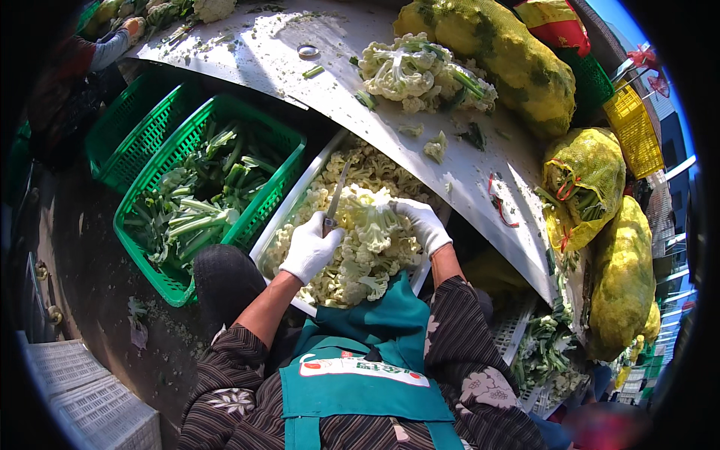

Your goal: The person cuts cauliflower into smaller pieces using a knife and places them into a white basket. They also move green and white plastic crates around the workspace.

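My left hand [313, 246], in a white knitted glove, is closed around the handle of a knife [337, 194], its blade pointing up and away from me. My right hand [423, 223], gloved the same way, grips a cauliflower piece [376, 220] by its edge, with the pale stalks turned up. Both hands are over a white plastic crate [284, 216] filled with cut cauliflower florets [349, 275]. The blade's edge lies close to the florets; whether it touches them I cannot tell. The fingertips of my right hand are partly hidden behind the piece.
Left of me, a green crate [126, 225] holds leaves and stalks. Cauliflower heads [405, 70] lie on the white table [360, 107], near a large yellow mesh sack [495, 62]. More filled sacks [624, 281] stand at right. Another person's arm [109, 53] reaches over the table at upper left.
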{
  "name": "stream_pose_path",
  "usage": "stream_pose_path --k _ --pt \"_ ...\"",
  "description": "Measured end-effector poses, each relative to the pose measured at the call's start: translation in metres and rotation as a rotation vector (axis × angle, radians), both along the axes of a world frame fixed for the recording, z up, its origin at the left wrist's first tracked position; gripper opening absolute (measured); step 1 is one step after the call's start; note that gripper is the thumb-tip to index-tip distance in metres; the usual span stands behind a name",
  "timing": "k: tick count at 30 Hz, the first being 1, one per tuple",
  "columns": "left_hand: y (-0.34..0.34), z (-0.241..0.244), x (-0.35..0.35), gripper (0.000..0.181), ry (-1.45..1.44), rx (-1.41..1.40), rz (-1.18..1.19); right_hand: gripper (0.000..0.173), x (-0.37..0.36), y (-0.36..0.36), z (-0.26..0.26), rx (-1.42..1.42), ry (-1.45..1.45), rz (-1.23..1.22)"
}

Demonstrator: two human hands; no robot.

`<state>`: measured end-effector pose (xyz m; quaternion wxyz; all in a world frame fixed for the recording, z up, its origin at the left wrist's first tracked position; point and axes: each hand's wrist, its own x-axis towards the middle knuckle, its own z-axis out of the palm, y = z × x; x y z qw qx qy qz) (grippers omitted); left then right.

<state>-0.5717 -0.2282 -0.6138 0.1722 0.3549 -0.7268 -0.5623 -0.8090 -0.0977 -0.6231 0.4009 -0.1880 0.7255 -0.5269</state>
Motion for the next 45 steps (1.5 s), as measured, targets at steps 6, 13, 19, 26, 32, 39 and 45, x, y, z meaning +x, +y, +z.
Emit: stream_pose_path --k 6,13,19,26,32,39,45 --pt "-0.012 0.012 -0.002 0.038 0.009 0.484 0.04 0.047 0.021 0.013 -0.003 -0.225 -0.167 0.118" --pt "-0.011 0.019 0.01 0.028 0.286 0.622 0.072 0.053 0.068 -0.004 0.042 -0.306 -0.228 0.191" --pt "-0.018 0.029 0.017 0.015 0.317 0.82 0.182 0.043 0.085 0.034 0.005 -0.635 -0.65 0.048" --pt "-0.008 0.033 0.026 0.037 0.043 0.325 0.005 0.06 0.092 0.055 -0.001 -0.85 -0.739 -0.039" --pt "0.019 0.046 0.022 0.056 0.22 0.637 -0.145 0.075 0.104 0.044 0.01 -0.482 -0.074 0.172" --pt "0.019 0.045 0.018 0.047 0.211 0.38 -0.057 0.073 0.12 0.026 0.034 -0.269 0.15 0.045" --pt "0.005 0.066 0.028 0.072 -0.056 -0.052 -0.085 0.078 0.114 0.029 0.039 -0.319 0.294 0.007"
